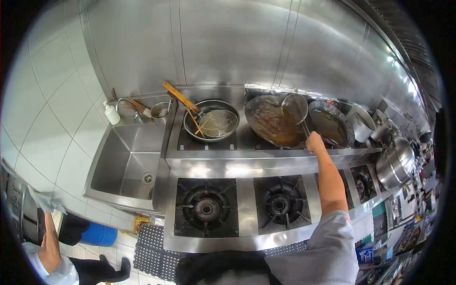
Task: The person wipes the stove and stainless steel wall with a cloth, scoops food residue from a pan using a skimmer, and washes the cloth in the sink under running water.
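My right hand (314, 142) is closed around the handle of a round mesh skimmer (295, 109). The skimmer's head is over the right back part of a large wok (273, 122) with bubbling brown liquid in it. Whether the mesh touches the liquid I cannot tell. Just right of the hand, a second dark wok (331, 124) also has liquid in it. To the left stands a black pan (212, 120) with a wire strainer (219, 122), a wooden handle (179, 95) and wooden sticks resting in it. My left hand is out of view.
Burners (206, 208) without pots line the lower front range. A steel sink (116, 161) with a tap and a white pump bottle (111, 114) is at left. Pots (363, 122) and a large steel pot (395, 163) stand at right. Another person (52, 259) works at lower left.
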Demonstrator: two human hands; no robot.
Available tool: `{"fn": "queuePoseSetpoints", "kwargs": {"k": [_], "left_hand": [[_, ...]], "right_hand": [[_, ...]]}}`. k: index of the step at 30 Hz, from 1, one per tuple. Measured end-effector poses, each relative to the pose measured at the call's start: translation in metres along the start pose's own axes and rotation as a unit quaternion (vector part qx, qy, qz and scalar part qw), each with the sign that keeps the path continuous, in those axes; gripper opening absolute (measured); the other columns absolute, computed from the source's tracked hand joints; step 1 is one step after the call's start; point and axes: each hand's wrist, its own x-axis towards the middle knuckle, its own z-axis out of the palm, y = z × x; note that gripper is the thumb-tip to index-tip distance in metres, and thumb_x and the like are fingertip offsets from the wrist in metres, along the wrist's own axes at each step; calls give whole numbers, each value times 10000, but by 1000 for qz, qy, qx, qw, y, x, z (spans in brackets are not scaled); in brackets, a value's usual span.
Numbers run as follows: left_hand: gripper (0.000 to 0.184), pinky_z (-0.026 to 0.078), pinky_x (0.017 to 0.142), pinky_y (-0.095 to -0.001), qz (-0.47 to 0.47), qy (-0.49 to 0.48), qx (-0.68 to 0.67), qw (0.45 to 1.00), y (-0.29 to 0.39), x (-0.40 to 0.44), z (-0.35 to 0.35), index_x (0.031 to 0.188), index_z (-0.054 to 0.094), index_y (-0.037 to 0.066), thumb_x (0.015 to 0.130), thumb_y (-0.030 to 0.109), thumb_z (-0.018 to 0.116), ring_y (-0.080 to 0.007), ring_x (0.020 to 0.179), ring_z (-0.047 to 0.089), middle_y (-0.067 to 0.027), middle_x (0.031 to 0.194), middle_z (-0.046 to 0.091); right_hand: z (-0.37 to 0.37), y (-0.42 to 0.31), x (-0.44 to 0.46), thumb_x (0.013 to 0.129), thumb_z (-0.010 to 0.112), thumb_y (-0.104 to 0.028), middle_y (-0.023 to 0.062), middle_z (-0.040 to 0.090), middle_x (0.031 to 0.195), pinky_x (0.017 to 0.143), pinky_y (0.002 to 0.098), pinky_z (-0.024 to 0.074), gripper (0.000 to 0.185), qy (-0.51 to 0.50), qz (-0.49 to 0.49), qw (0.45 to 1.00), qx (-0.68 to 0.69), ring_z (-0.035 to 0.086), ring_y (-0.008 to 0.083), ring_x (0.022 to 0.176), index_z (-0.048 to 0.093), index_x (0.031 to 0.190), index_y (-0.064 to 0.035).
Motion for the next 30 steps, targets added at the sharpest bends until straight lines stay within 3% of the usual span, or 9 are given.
{"fn": "queuePoseSetpoints", "kwargs": {"k": [3,5,6,7,9,12,15,25,30], "left_hand": [[769,407,908,-483,0,4,-5,1000,0,-6,2,1374,322,67,793,470,625,-316,1114,469,-130,1338,406],[756,411,898,-477,1,1,-6,1000,-1,-4,0,1373,326,67,799,464,618,-311,1102,474,-129,1327,414],[749,413,893,-474,2,-1,-6,1000,-1,-3,-2,1372,328,68,802,461,614,-309,1096,476,-129,1321,418],[743,415,888,-470,2,-3,-6,1000,-1,-2,-3,1371,330,68,805,459,610,-307,1090,479,-129,1316,421],[730,419,879,-464,4,-7,-7,1000,-2,2,-6,1370,334,68,811,453,603,-302,1078,484,-128,1305,429],[711,425,864,-454,9,-15,-10,1000,-2,9,-12,1367,340,68,820,445,592,-295,1059,492,-128,1288,440],[692,431,850,-445,13,-26,-14,999,-4,18,-20,1365,345,68,828,436,581,-288,1041,500,-127,1272,451],[630,450,801,-413,20,-54,-23,998,-6,43,-49,1358,365,69,858,408,543,-266,979,525,-124,1216,488],[600,460,777,-397,16,-63,-25,998,-11,48,-55,1354,374,70,873,394,525,-254,949,538,-123,1189,506]], "right_hand": [[8,-9,6,805,576,-96,232,633,670,492,399,507,192,-50,-21,995,84,635,321,512,559,771,92],[24,0,18,826,560,-128,188,606,599,418,369,455,251,-156,-45,980,118,578,266,420,548,693,84],[22,-5,14,848,546,-156,142,563,545,378,353,402,299,-187,-85,969,136,519,202,380,534,649,68],[19,-8,8,848,546,-156,142,563,545,378,353,402,299,-186,-83,969,136,519,202,380,534,649,68],[5,-29,-16,853,547,-149,90,518,519,339,317,343,263,-177,16,956,234,454,151,352,536,672,41],[-9,-46,-42,858,542,-96,19,459,504,307,246,257,155,-219,81,916,326,356,90,331,561,721,-26],[-11,-46,-50,865,550,-115,-5,418,486,309,233,239,131,-263,105,869,405,327,70,339,551,761,-36],[-48,-52,-92,905,521,-138,-12,408,497,307,232,199,133,-255,129,843,457,322,68,343,544,841,-23],[-73,-40,-91,881,553,-151,6,444,497,305,252,221,167,-164,119,899,389,342,89,331,558,802,-5]]}}
